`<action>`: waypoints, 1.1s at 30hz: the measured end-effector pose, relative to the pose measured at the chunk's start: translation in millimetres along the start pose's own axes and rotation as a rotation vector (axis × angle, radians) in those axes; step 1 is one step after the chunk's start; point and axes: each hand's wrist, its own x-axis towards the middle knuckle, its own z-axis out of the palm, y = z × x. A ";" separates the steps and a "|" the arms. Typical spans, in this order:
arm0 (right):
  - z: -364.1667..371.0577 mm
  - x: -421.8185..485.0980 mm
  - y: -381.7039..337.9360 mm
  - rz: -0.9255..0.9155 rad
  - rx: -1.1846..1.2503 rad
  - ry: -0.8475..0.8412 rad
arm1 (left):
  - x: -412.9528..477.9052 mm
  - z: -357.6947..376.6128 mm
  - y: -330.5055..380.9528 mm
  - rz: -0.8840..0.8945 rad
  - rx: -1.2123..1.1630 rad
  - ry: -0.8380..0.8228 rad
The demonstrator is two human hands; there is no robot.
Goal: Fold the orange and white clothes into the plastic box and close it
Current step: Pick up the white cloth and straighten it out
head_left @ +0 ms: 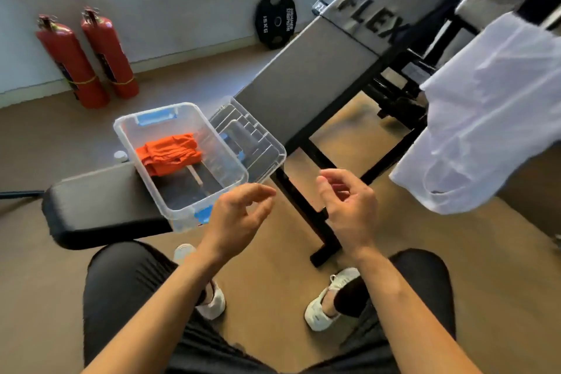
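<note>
A clear plastic box (230, 182) with blue clips stands open on a black bench pad. Folded orange clothes (170, 153) lie inside it toward the far end. Its clear lid (261, 136) leans against the box's right side, resting on the grey bench. White clothes (485, 118) hang unfolded from a rack at the right. My left hand (239, 218) hovers just off the box's near right corner, fingers loosely curled and holding nothing. My right hand (349, 206) floats beside it, also with nothing in it, left of the white clothes.
A grey weight bench (306, 76) marked FLEX runs from the box up to the right on black legs. Two red fire extinguishers (88, 61) and a black weight plate (274, 20) stand by the far wall. My knees and white shoes (331, 300) are below.
</note>
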 end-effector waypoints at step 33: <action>-130.5 -67.7 126.1 0.492 0.064 0.434 | 33.2 189.9 76.5 -0.330 -0.484 -0.423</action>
